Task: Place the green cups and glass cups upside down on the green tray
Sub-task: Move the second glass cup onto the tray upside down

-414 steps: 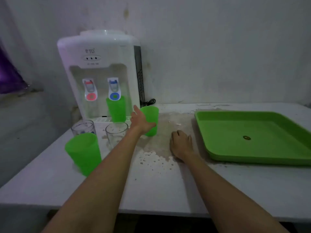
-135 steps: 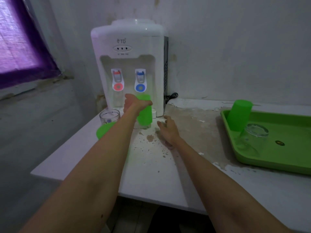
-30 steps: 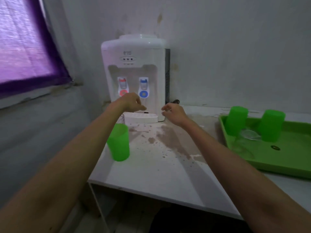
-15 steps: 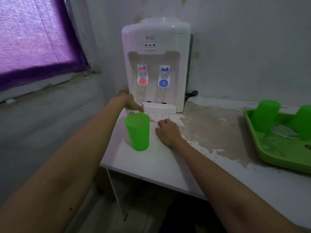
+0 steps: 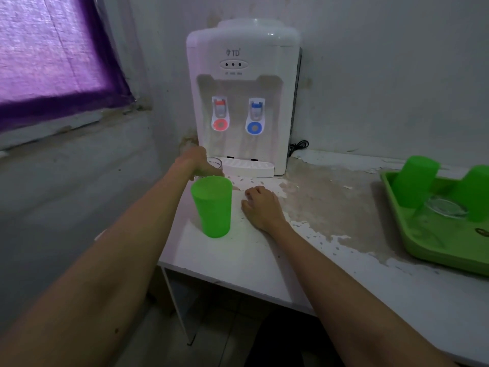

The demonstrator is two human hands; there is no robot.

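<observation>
One green cup (image 5: pixel 213 207) stands upright near the table's left front corner. Just behind it, my left hand (image 5: pixel 197 164) wraps around a glass cup (image 5: pixel 215 162) beside the dispenser's drip tray; only the rim of the glass shows. Palm down on the table, my right hand (image 5: pixel 260 205) rests to the right of the green cup and holds nothing. At the right edge lies the green tray (image 5: pixel 434 234). It carries two upside-down green cups (image 5: pixel 414 181) (image 5: pixel 476 192) and an upside-down glass cup (image 5: pixel 444 210) between them.
A white water dispenser (image 5: pixel 243 88) stands against the back wall, its drip tray (image 5: pixel 248 168) jutting forward. The worn white table (image 5: pixel 330 207) ends at a left edge close to the green cup. A purple curtain (image 5: pixel 53 56) covers the window on the left.
My right hand came down from the air onto the table beside the green cup. My left hand dropped lower and settled around the glass cup by the dispenser.
</observation>
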